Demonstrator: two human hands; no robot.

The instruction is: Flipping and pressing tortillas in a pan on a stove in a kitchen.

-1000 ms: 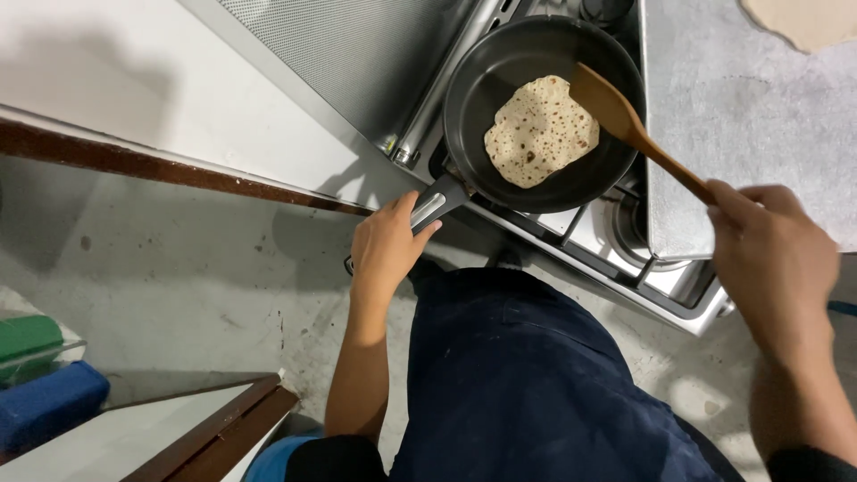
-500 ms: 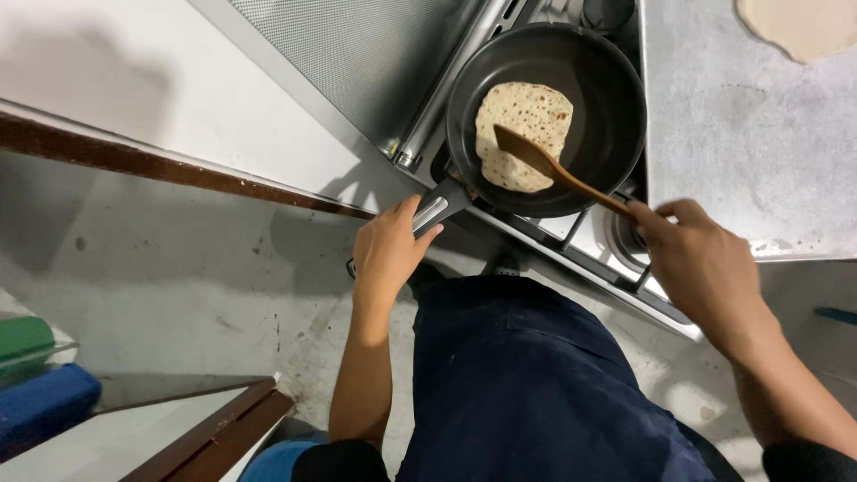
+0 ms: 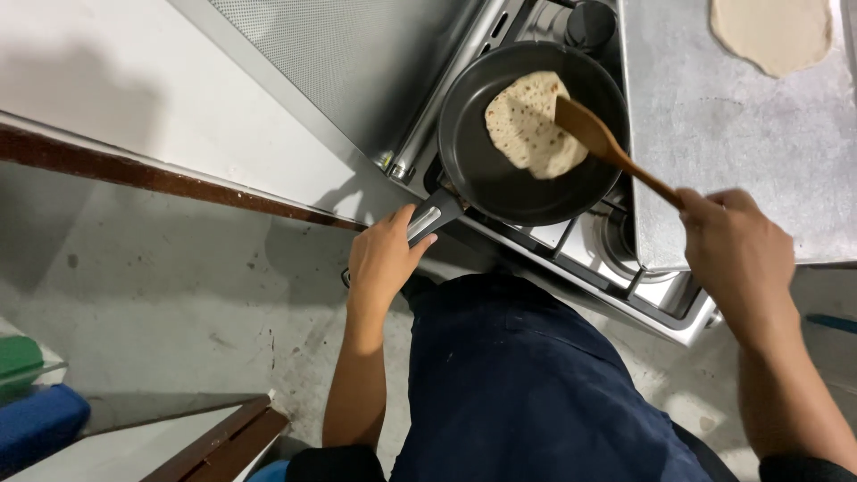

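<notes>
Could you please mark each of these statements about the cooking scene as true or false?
1. The left hand grips the handle of the black pan. True.
2. The right hand holds a metal ladle. False: it holds a wooden spatula.
3. The flatbread in the pan is speckled with brown spots. True.
4. The spatula's blade rests on the counter. False: it lies at the flatbread's edge, over the pan.
5. A pale raw dough round lies on the grey counter beside the stove. True.
6. The pan sits on the floor. False: it sits on the stove.
</notes>
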